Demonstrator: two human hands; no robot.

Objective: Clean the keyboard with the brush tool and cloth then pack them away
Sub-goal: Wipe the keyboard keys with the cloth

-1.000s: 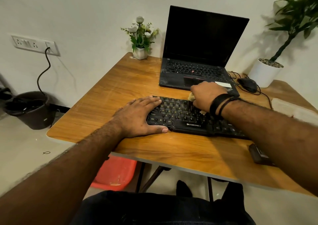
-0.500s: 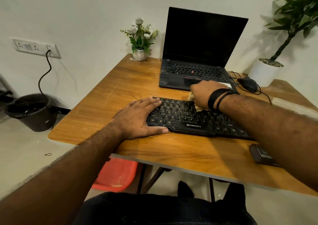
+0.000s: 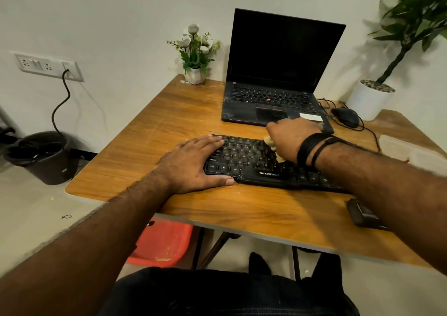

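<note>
Both hands work: left hand [image 3: 193, 164] flat, steadying keyboard [image 3: 244, 157]; right hand [image 3: 290, 138], gripping cloth [image 3: 271, 142], has wiped slightly farther back.

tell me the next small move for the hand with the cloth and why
Probably draw the right hand and its bunched cloth rightward along the keyboard. The cloth sits mid-board near the top rows, the left hand lies flat, steadying the left end, and the right-side keys lie under the forearm.
</note>
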